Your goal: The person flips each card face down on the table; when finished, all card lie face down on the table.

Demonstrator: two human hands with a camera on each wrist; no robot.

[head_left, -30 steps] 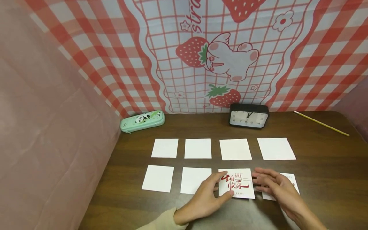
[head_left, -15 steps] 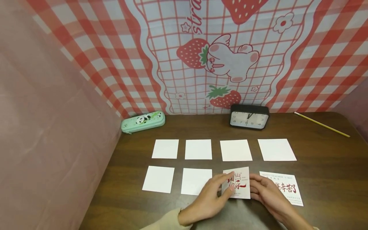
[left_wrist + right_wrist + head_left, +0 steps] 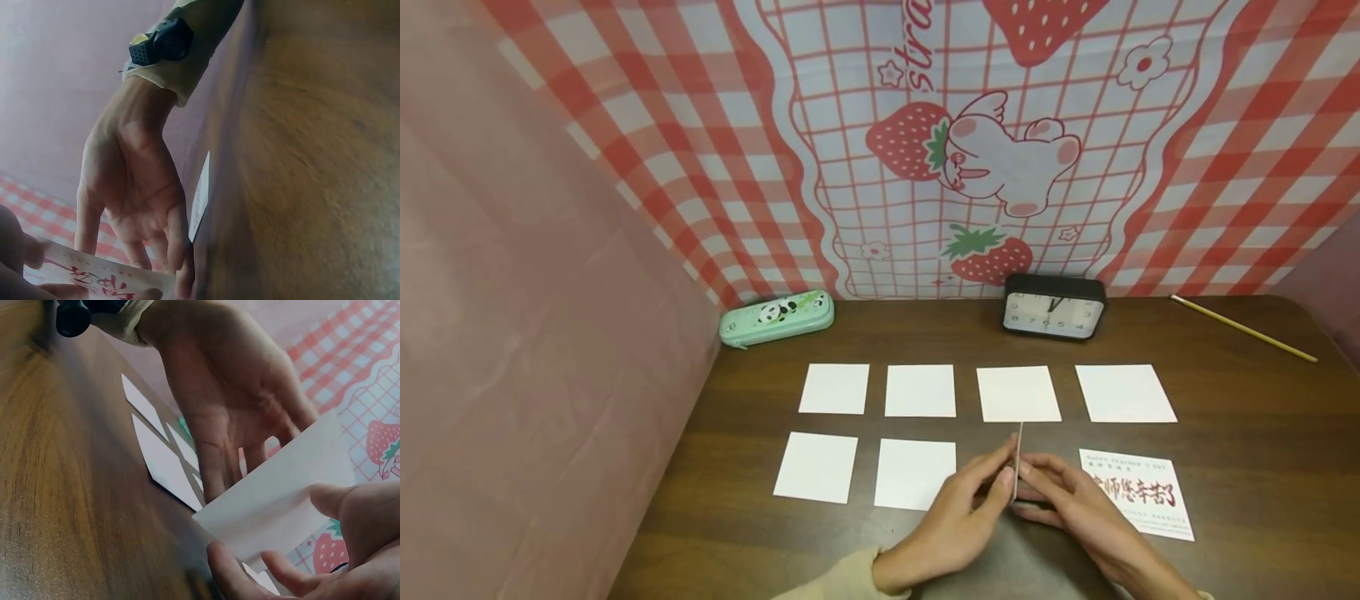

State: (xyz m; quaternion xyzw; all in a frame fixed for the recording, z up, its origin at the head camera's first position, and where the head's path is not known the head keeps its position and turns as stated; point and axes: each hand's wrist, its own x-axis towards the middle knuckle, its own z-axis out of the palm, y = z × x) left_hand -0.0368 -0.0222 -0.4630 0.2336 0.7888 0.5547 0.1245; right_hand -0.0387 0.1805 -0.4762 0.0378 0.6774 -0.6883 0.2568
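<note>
A square card (image 3: 1018, 462) printed with red characters stands on edge between my hands, edge-on in the head view. My left hand (image 3: 957, 518) holds it from the left, finger and thumb on the printed face. My right hand (image 3: 1086, 510) holds it from the right. In the right wrist view the card's blank face (image 3: 275, 487) shows, with the right thumb (image 3: 328, 500) against it. The left wrist view shows the red print (image 3: 100, 281). Another printed card (image 3: 1142, 496) lies flat beside the right hand. Some fingertips are hidden behind the held card.
Several blank white cards, such as the front-left one (image 3: 816, 467), lie in two rows on the brown table (image 3: 715, 542). A green pencil case (image 3: 778, 320), a black clock (image 3: 1054, 307) and a yellow pencil (image 3: 1243, 328) are along the back, before a checked cloth (image 3: 722, 167).
The printed card, nearly flat a second ago, has been raised and turned until edge-on. My right hand has moved left onto it, uncovering the other printed card.
</note>
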